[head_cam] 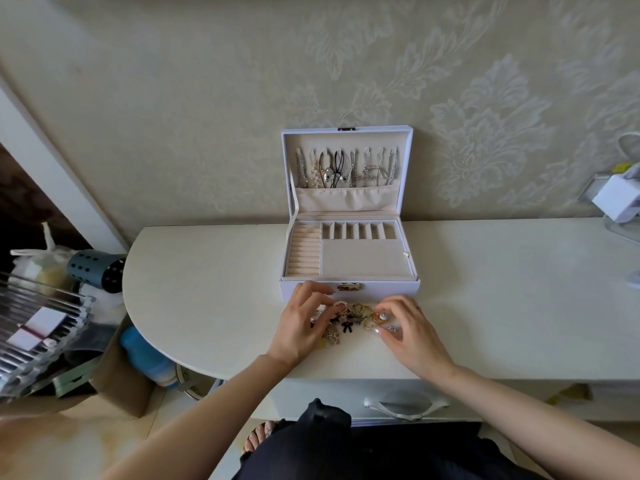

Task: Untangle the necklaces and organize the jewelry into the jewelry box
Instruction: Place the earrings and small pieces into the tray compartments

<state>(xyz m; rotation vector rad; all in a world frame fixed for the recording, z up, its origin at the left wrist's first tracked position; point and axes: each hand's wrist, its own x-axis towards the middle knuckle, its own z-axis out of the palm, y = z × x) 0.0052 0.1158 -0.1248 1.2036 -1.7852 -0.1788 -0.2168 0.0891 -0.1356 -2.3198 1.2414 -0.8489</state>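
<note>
So the jewelry box [391, 289] sits on the white table [207, 289] with its long side running 9 to 3 and its clasp [350, 287] facing me. Its lid [405, 161] is flipped up at the 12 o'clock side, standing pretty much upright against the wallpaper. The necklaces [346, 168] hang in a row inside the lid, each one running 12 to 6 with the ends tucked into the fabric pocket [346, 199]. In the tray the ring rolls [304, 251] are at 9 o'clock, a row of little compartments [358, 231] is along the 12 o'clock edge, and a flat pad [363, 256] takes up the rest. The jewelry pile [353, 311] is on the table just at 6 o'clock of the box, right against the front wall and spread 9 to 3. It's mostly gold rings, plus a black bow piece [347, 327] and an orange ring [375, 317] with a white bead on it. My left hand [299, 327] is at the 9 o'clock end with the fingers curled, thumb and forefinger closed on something in the heap, though I can't tell which piece. My right hand [408, 330] is at the 3 o'clock end, also curled, thumb and forefinger closing around the orange ring. Off the table at 9 o'clock there's a blue holder with holes [95, 268].
</note>
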